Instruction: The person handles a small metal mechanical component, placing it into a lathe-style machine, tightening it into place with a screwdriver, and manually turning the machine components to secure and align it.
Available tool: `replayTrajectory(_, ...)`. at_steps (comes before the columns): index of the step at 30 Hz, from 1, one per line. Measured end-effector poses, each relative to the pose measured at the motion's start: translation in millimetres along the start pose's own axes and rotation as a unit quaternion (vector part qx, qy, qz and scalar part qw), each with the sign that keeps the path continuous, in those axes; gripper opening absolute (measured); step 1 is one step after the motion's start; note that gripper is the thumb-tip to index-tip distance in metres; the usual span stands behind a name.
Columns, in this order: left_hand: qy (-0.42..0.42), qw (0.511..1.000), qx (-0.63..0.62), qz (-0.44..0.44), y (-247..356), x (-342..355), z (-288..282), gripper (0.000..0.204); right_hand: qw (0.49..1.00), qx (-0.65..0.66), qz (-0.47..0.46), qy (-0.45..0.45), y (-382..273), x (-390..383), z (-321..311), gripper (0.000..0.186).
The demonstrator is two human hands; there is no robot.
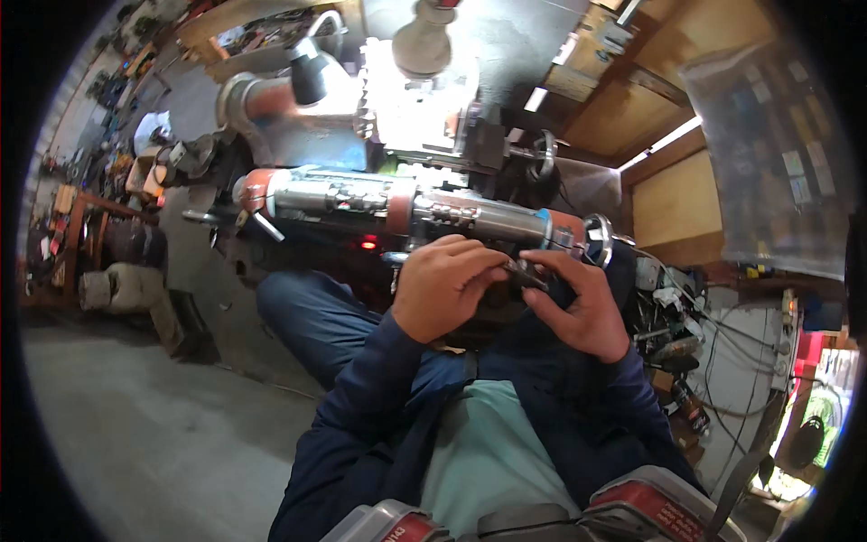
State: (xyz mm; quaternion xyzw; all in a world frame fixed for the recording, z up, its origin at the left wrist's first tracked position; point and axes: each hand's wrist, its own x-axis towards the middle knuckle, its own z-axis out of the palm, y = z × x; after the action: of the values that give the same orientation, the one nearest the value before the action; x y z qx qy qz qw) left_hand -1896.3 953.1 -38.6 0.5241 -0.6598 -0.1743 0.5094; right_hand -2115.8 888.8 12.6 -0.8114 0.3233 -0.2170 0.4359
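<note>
Both my hands meet in front of a machine with long metal cylinders. A small dark metal piece sits between them; its exact kind I cannot make out. The fingertips of my left hand pinch its left end. My right hand grips the same piece between thumb and fingers from the right. Just beyond my hands runs the machine's cylinder assembly, with orange-red collars and a shiny handwheel at its right end.
A lamp lights the machine from behind. Near the left end a metal lever sticks out, and a red light glows below. Tools and cables clutter the right side. Wooden cabinets and a clear plastic sheet stand beyond.
</note>
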Motion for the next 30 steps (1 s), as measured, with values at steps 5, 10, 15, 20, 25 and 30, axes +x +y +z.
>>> replayTrajectory(5, -0.05, 0.994, 0.076, 0.068, -2, -8, -11, 0.014, 0.995, -0.059, 0.008, -0.082, -13, 5, -8, 0.045)
replayTrajectory(10, 0.017, 0.992, 0.106, 0.06, 1, -11, -16, 0.017, 0.993, -0.11, -0.019, -0.041, -18, 6, -10, 0.046)
replayTrajectory(15, -0.017, 0.989, 0.114, 0.096, -3, -17, -15, 0.018, 0.987, -0.131, -0.021, -0.093, -23, 14, -3, 0.046)
replayTrajectory(20, -0.146, 0.986, 0.062, 0.057, -5, -29, -13, 0.043, 0.98, -0.133, -0.063, -0.137, -26, 21, 6, 0.045)
replayTrajectory(25, -0.052, 0.997, 0.004, 0.059, -3, -20, -43, 0.054, 0.997, -0.058, -0.032, -0.033, -28, 29, 20, 0.046)
replayTrajectory(30, 0.058, 0.994, -0.023, 0.084, -6, 3, -92, 0.067, 0.976, 0.186, -0.055, 0.099, -51, 82, 63, 0.036)
